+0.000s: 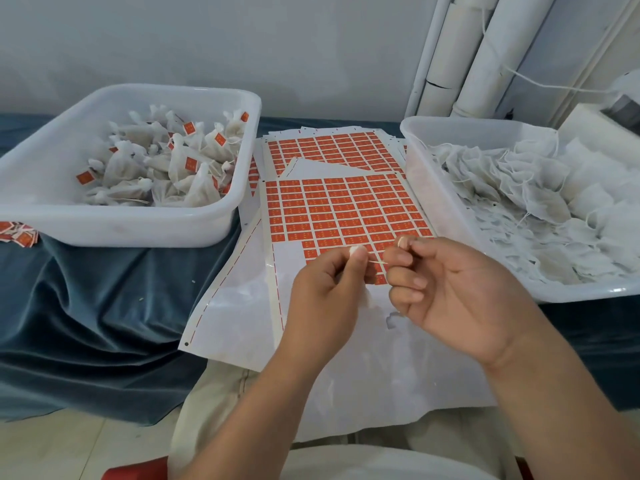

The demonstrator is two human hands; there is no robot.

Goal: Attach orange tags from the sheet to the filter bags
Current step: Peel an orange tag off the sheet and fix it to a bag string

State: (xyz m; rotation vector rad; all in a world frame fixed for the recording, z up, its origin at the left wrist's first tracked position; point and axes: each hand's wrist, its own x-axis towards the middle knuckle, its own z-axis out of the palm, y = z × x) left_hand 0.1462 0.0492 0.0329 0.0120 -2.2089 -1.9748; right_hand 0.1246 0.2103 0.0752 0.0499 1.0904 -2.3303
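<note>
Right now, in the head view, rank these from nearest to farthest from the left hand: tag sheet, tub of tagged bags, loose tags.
1. tag sheet, right under the left hand, which pinches a thread.
2. tub of tagged bags, to the left.
3. loose tags, at the far left edge.

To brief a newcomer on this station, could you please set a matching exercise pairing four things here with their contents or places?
1 left tub
2 right tub
3 tag sheet
4 loose tags

A untagged bags inside
B between the tubs
C tagged bags inside
D on the blue cloth, far left

Pairs: 1-C, 2-A, 3-B, 4-D.
</note>
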